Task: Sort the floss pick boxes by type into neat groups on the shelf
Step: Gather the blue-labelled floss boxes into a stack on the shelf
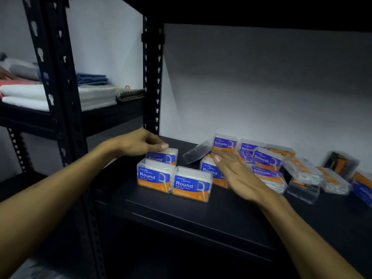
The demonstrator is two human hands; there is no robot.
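Observation:
On the black shelf two "Round" floss pick boxes stand side by side at the front left. Behind them stands a third "Round" box, and my left hand grips its top from above. A fourth "Round" box stands to the right, partly hidden by my right hand, whose straight fingers lie flat against it. Behind and right of that hand lies a jumble of "Smooth" boxes. A clear box with dark picks leans tilted in the middle.
More boxes, some with black picks and some lying on their sides, crowd the shelf's right end. Black perforated uprights stand at the left. Folded towels fill the neighbouring shelf, where another person's hand shows.

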